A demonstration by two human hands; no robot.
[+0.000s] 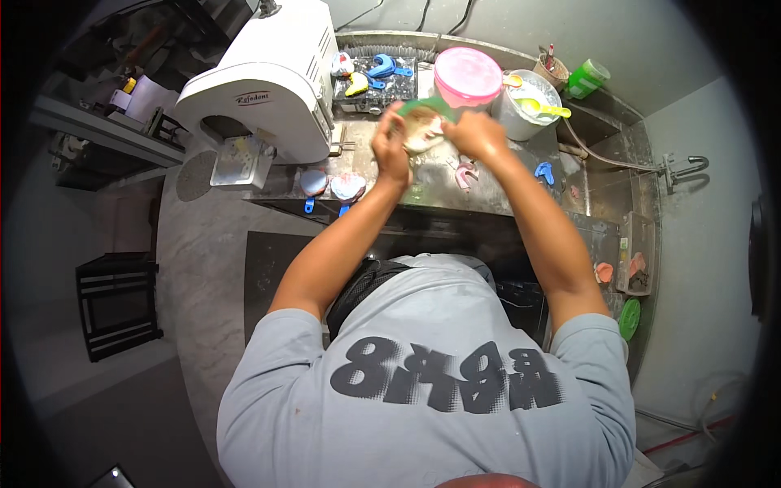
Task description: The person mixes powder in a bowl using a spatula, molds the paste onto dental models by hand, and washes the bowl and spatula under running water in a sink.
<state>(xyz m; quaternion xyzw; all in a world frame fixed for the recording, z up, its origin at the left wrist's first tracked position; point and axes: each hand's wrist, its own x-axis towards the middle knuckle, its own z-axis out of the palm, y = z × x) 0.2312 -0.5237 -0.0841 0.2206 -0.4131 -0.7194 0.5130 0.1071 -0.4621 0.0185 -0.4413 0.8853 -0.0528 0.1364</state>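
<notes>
My left hand (392, 146) holds a green bowl (421, 108) with cream-coloured material inside, blurred by motion. My right hand (473, 134) is closed over the bowl's right side, on something that I cannot make out. Just below them on the steel worktop (431, 191) lies a pink U-shaped piece (465, 174). Two blue-handled impression trays (346, 186) filled with pale material sit at the front left. A small blue tray (544, 172) lies to the right.
A white machine (272, 98) stands left, a black block with coloured trays (376, 98) behind. A pink-lidded tub (468, 73), a white bucket with spoons (521, 114) and green cup (586, 80) stand behind right. A sink with tap (675, 167) and plastic bin (637, 232) are right.
</notes>
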